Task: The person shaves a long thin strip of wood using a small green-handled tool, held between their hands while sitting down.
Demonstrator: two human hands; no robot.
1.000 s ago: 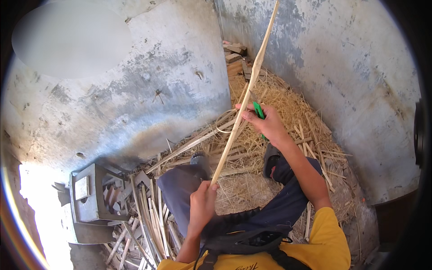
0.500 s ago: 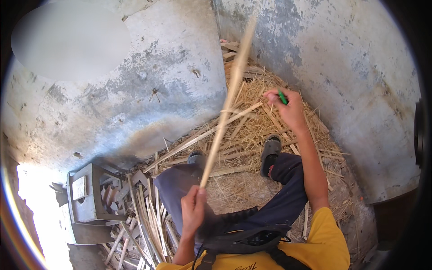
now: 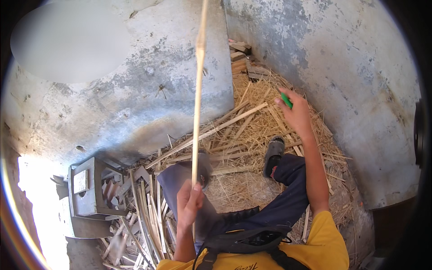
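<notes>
My left hand [image 3: 189, 202], in front of my left knee, is closed around the lower end of a long pale bamboo strip [image 3: 198, 96]. The strip rises nearly straight past the upper edge of the picture, with a thicker node partway along. Out to the right, above the straw, my right hand [image 3: 296, 112] is closed on a small tool with a green handle [image 3: 286, 100]. Its blade or tip cannot be made out. The two hands are well apart, and the right one does not touch the strip.
Straw and shavings [image 3: 240, 182] cover the floor around my shoes, with loose strips [image 3: 227, 123] across them. A bundle of split strips [image 3: 150, 213] lies at lower left beside a grey stool-like frame [image 3: 85, 189]. Worn walls [image 3: 342, 90] meet in the far corner, near wood scraps [image 3: 238, 56].
The bamboo strip has swung left, from leaning right to nearly upright. My left hand still grips its lower end. My right hand has shifted slightly right and down, keeping the green-handled tool.
</notes>
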